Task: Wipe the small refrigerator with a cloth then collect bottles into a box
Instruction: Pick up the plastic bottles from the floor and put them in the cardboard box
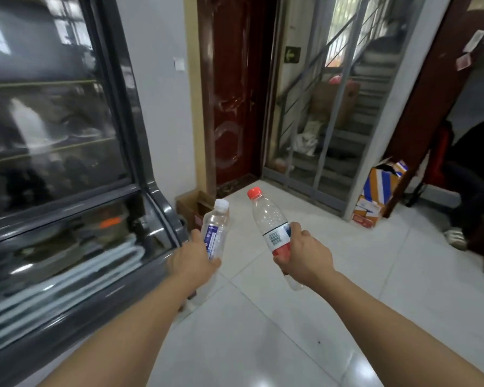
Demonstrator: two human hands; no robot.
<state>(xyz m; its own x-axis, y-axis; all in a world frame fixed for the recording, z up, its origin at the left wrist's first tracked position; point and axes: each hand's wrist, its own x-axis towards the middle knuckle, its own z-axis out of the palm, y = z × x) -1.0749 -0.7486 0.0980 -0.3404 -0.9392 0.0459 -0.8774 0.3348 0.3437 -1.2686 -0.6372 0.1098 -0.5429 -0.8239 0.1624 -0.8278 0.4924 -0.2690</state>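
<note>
A person stands on a white tiled floor (263, 331) beside a glass-fronted refrigerator (67, 163), an empty plastic bottle in each outstretched hand. The left hand (192, 261) is wrapped around the lower body of a clear bottle with a white cap (217, 227), fingers curled about its blue-and-white label; the right hand (305, 255) grips a clear bottle with a red cap (268, 219) across its red-and-white label, the neck tilted up and to the left. Just beyond the left-hand bottle, an open brown cardboard box (192, 205) sits on the floor against the wall, between the refrigerator's corner and a dark red door (232, 107). No cloth is in view, and the hands are occupied with bottles, which suggests the wiping stage is over and collection is under way; whether the glass is clean cannot be told through the reflections and blur. Both bottles remain in the air, well short of the box, so the drop-off is not yet done. How many bottles already lie inside the box is hidden. Printed cartons (377, 194) stand by the metal gate on the right.
</note>
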